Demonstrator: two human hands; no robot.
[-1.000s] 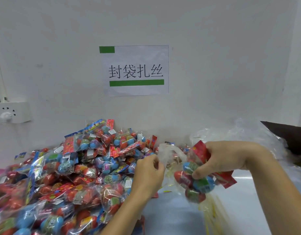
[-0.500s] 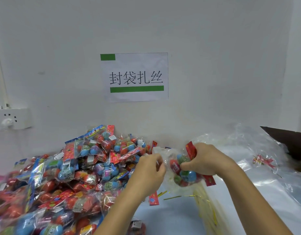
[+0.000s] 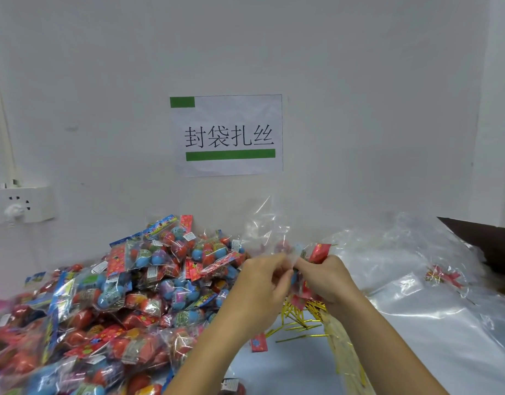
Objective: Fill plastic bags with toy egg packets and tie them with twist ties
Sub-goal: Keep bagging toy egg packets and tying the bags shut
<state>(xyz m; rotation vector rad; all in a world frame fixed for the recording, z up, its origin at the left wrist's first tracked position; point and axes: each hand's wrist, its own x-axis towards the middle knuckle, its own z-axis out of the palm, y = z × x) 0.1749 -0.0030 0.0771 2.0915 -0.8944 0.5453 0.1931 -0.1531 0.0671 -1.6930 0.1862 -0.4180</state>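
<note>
My left hand (image 3: 262, 283) and my right hand (image 3: 324, 277) meet at the centre and pinch a clear plastic bag (image 3: 267, 226) whose open top stands up above them. A toy egg packet (image 3: 318, 253) with a red header sticks out by my right hand; the eggs are mostly hidden between my hands. A large pile of toy egg packets (image 3: 131, 286) fills the left of the table. Gold twist ties (image 3: 299, 320) lie scattered below my hands.
A heap of clear plastic bags (image 3: 402, 269) covers the right of the white table (image 3: 416, 366). A brown cardboard flap (image 3: 485, 238) juts in at the far right. A paper sign (image 3: 228, 135) and a wall socket (image 3: 20, 205) are on the wall.
My hands have come closer together and the packet is drawn in between them. The bag's open top now stands up above my fingers. The view has tilted down slightly.
</note>
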